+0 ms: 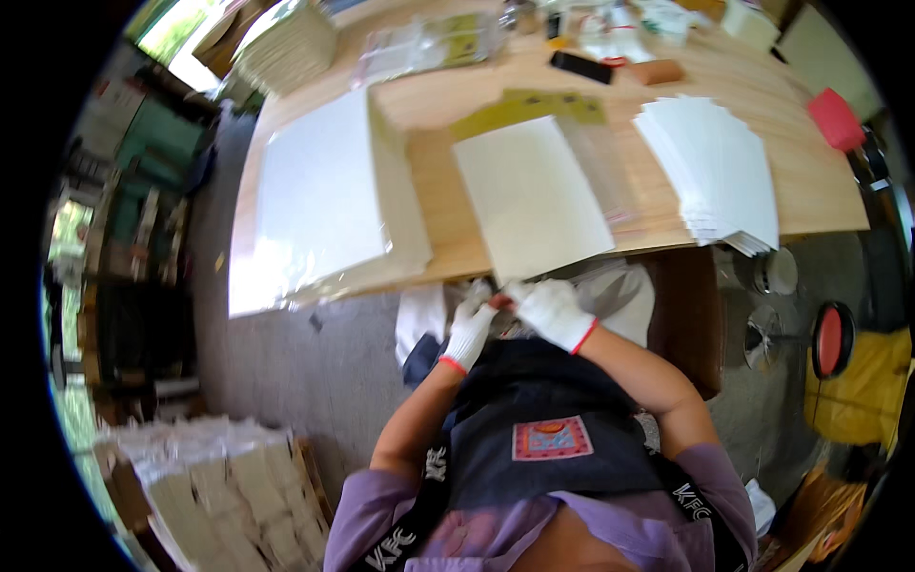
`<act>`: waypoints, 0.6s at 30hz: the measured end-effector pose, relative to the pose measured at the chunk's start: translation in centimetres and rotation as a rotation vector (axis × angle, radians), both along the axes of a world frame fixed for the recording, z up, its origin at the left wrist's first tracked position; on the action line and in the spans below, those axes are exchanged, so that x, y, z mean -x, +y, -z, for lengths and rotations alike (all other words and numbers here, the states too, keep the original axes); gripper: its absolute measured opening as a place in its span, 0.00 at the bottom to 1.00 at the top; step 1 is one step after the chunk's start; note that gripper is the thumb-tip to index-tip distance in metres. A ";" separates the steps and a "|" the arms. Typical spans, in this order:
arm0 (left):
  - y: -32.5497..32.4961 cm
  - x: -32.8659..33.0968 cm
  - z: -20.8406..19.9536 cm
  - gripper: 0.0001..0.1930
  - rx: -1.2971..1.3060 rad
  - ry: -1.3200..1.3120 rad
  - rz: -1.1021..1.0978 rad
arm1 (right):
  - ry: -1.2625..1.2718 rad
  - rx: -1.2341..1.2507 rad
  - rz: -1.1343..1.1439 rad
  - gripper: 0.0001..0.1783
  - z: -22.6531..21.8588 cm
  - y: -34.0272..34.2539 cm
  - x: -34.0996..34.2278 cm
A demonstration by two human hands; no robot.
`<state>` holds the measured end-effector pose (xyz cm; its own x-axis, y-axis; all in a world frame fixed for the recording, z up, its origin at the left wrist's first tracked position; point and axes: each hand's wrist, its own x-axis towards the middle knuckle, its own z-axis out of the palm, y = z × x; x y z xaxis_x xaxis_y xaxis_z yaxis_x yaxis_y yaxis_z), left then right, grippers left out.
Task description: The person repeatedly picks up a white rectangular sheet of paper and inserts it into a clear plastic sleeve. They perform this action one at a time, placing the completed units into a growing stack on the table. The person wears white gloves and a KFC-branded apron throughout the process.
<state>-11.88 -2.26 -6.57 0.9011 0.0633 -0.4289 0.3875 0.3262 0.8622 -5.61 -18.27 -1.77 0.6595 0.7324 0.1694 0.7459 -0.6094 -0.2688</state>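
In the head view, the left hand (pixel 470 329) and the right hand (pixel 553 313), both in white knitted gloves, meet just below the front edge of the table (pixel 438 186). Their fingers are bent close together around something small and reddish; whether the grip is closed on an object or only on bare fingertips, I cannot tell. The cream sheet (pixel 534 195) lies on the table, partly over olive-green sheets (pixel 524 107) and beside a clear plastic sleeve (pixel 605 181), its near edge at the table's front edge – right above the right hand. An upward knock from that glove could skew or crease it. Thick knit probably dulls touch, so two thin layers might come up together. The fanned white cards (pixel 715 172) poke past the edge; a brush of the right forearm could send some down. The plastic-covered white stack (pixel 319 191) looks slick – a snagged wrapper might drag it askew.
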 end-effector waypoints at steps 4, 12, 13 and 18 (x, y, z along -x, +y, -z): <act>3.7 -1.0 10.6 0.12 0.113 -0.129 -0.006 | -0.087 -0.078 -0.023 0.07 0.5 1.1 -0.2; -0.4 1.2 -0.6 0.12 0.053 0.080 -0.175 | 0.015 -0.648 0.709 0.05 1.7 -19.9 -3.3; 1.6 1.3 0.4 0.12 -0.002 0.049 -0.180 | 0.225 -0.664 0.743 0.06 4.5 -23.1 -2.4; 3.7 1.5 4.0 0.13 -0.468 -0.281 -0.176 | 0.489 0.633 0.636 0.11 7.8 -30.5 4.6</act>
<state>-13.42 1.47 -10.57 0.9350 0.3487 -0.0649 0.0972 -0.0761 0.9924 -10.24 -48.75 -9.59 0.8507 0.0845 -0.5187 0.1299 -0.9902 0.0517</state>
